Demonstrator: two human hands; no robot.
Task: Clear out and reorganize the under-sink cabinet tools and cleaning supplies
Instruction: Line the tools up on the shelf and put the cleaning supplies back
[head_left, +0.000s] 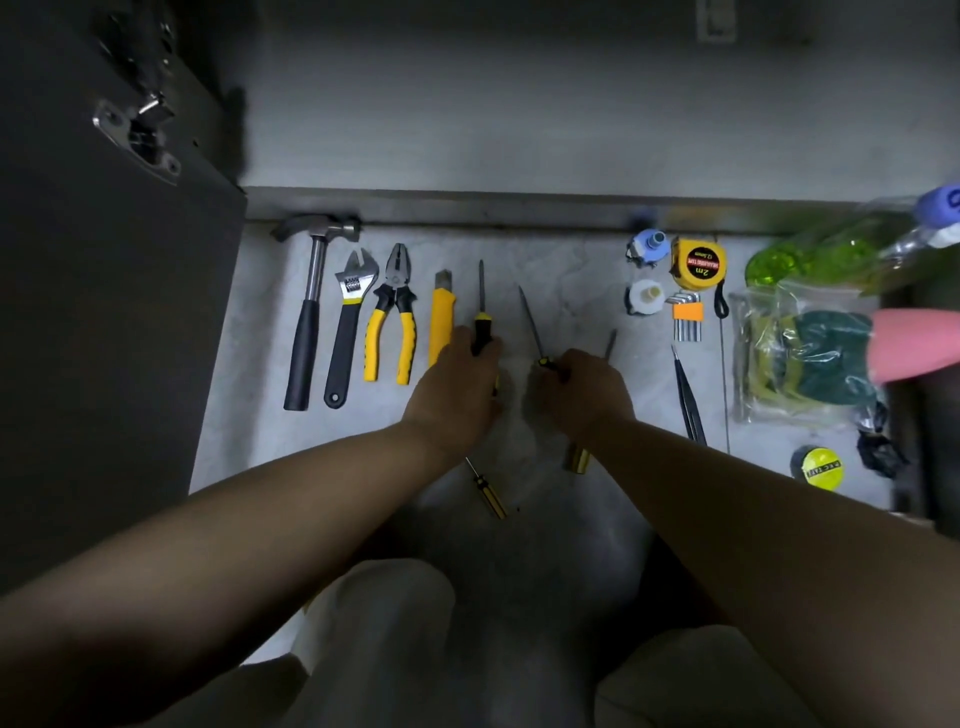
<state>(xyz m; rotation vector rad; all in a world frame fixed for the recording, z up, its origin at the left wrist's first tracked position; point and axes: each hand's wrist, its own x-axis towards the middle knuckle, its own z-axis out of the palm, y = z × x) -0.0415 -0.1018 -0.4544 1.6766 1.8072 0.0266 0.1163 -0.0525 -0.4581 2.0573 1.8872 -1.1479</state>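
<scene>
Left hand (467, 379) grips black-yellow screwdriver (481, 317), right hand (582, 387) grips thinner screwdriver (535, 332); likely aligning both parallel beside utility knife (442, 325), continuing sorted tool row on floor (561, 270).

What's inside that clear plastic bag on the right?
The clear plastic bag holds something dark green and some yellowish-green pieces, maybe sponges or cloths. The crinkled plastic blurs them, and a pink thing covers the bag's right edge.

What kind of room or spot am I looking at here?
Probably a kitchen floor in front of an open cabinet: the dark cabinet door with its hinge stands open on the left, the bare cabinet floor lies behind, and tools like the hammer are lined up on pale tile.
</scene>
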